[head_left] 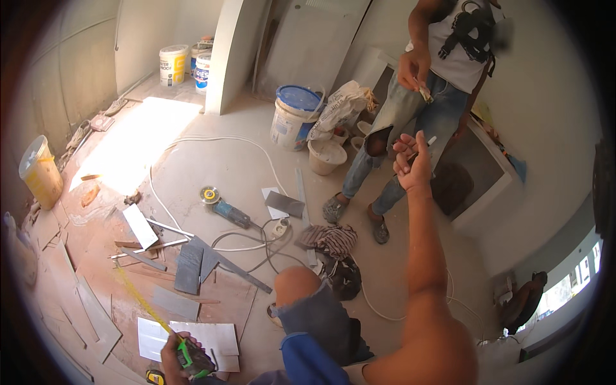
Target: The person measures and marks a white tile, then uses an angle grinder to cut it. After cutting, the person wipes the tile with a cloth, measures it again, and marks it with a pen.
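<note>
My left hand (179,353) grips a green and black tape measure (196,359), its yellow blade (144,301) stretched out over scattered tile pieces (186,269). My right hand (414,163) is raised toward another person (449,45), fingers curled around a slim pen-like object (431,142) with a white end. Above it, that person's hand (414,67) holds a small crumpled item (425,93), apart from my hand. A white sheet (154,337) lies by my left hand, with a second, yellow tape measure (156,376) at the bottom edge.
An angle grinder (228,212) lies among cords. Buckets (292,128) and a sack (330,112) stand at the back, another bucket (42,173) at left. A striped cloth (327,240) and black bag (340,276) lie near my knee. The other person's feet (378,228) are ahead.
</note>
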